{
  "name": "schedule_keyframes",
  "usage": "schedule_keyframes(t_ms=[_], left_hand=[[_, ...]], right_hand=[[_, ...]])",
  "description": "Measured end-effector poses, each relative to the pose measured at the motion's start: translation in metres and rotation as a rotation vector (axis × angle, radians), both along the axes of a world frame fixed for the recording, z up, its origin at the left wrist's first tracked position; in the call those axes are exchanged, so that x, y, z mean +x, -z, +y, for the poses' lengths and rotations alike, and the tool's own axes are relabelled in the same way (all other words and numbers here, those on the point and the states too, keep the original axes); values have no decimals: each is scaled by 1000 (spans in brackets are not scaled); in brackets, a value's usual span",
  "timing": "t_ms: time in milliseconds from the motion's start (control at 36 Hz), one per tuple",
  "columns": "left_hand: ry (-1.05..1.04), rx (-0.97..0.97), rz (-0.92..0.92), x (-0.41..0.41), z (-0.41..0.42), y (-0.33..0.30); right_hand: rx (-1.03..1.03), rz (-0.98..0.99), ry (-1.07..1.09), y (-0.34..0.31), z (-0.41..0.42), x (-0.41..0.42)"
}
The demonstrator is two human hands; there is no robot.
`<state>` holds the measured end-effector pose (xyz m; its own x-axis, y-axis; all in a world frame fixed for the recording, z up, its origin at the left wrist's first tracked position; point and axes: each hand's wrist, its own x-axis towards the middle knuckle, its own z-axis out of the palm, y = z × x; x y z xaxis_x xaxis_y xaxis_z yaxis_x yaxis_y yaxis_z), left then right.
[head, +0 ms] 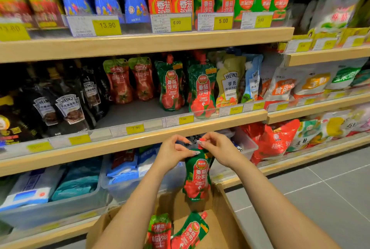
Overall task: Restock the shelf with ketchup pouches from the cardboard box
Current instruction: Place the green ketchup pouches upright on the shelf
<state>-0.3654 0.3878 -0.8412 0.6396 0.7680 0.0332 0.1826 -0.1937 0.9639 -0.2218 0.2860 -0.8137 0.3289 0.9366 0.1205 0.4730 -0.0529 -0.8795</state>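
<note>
- Light wooden shelving (140, 43) is running across the aisle in tiers, yellow price tags (106, 27) lining its edges.
- Grey tiled floor (330, 188) is showing at right.
- The upper right corner is looking dim, perhaps unlit.

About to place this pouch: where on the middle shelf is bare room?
Bare grey shelf floor lies in front of the red pouches, between the dark Heinz bottles and the green ketchup pouches. Rightward it is packed to the edge.
</note>
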Motion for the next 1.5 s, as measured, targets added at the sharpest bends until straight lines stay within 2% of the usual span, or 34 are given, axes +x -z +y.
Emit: schedule_keyframes(t_ms=[83, 222, 333, 528, 667, 750, 1056, 1167, 1333, 1500], left_hand=[[51, -79, -6, -3, 4, 7], [212, -4, 192, 2, -11, 33], [149, 88, 207, 15, -19, 33], [101, 250, 275, 27, -21, 28], [141, 143, 224, 23, -17, 23], [136, 69, 145, 21, -13, 17], [141, 73, 119, 14, -12, 9], [147, 95, 123, 11, -12, 6], [156, 56, 67, 6, -13, 1], [53, 102, 22, 0, -7, -5]], right_hand=[[72, -53, 10, -4, 4, -4], [210, -43, 4, -27, 4, -5], [260, 49, 4, -38, 6, -11], [305, 138, 250, -42, 4, -2], [303, 332, 136, -42, 0, -2], [217, 395, 36, -34, -5, -2], [169, 567, 89, -30, 4, -10], [139, 566, 114, -31, 6, -9], [211, 554, 186, -33, 6, -6], [208, 534, 99, -36, 11, -9]])
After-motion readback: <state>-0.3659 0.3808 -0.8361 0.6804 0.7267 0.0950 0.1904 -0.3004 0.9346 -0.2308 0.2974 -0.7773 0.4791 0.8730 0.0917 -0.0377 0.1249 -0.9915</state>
